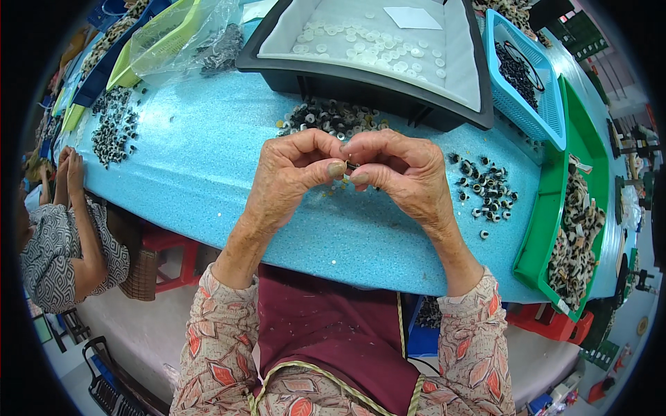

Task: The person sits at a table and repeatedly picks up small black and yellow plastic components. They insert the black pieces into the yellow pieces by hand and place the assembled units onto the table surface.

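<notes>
Over the blue speckled table point(333, 236), my left hand point(288, 170) and my right hand point(409, 173) meet with thumbs and forefingers pinched. Between the fingertips is a small dark piece point(352, 166), mostly hidden, so its exact kind cannot be made out. Just beyond my hands lies a heap of small black and white round parts point(326, 119) with a few yellow bits among them. To the right of my right hand, small black pieces with white ring-like ends point(488, 186) are scattered in a loose pile.
A black tray point(374, 84) lined with white holds translucent white discs point(374, 52). At right stand a blue basket point(551, 114) of black parts and a green tray point(534, 260) of mixed pieces. A co-worker point(69, 243) sits at left near a dark pile point(114, 128) and a plastic bag point(163, 52).
</notes>
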{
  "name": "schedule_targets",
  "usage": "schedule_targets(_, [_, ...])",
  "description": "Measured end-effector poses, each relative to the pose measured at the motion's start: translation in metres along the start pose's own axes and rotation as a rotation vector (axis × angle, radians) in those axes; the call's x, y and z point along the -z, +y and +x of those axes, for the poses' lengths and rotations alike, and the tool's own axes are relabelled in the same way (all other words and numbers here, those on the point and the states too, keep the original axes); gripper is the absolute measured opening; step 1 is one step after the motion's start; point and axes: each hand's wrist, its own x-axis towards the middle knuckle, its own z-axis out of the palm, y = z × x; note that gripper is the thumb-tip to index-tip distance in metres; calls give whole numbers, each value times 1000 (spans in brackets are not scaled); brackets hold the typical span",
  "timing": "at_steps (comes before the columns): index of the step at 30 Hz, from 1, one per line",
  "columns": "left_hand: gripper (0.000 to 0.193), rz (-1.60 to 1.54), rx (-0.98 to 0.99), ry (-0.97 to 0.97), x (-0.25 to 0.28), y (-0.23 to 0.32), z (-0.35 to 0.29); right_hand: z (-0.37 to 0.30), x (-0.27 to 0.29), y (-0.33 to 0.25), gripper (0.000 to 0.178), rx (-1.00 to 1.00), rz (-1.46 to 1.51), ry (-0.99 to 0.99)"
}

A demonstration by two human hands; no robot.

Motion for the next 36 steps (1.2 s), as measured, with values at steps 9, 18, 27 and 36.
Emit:
schedule_targets(9, [19, -133, 197, -63, 3, -1, 2, 2, 0, 7, 23, 389, -458, 6])
schedule_targets(18, [17, -59, -204, 362, 14, 17, 2, -2, 16, 8, 9, -85, -7, 85])
schedule_targets(27, [17, 759, -169, 284, 28, 19, -25, -4, 10, 2, 9, -175, -128, 75])
schedule_targets(36, [16, 976, -415, 137, 12, -2, -3, -4, 12, 7, 13, -240, 13, 10])
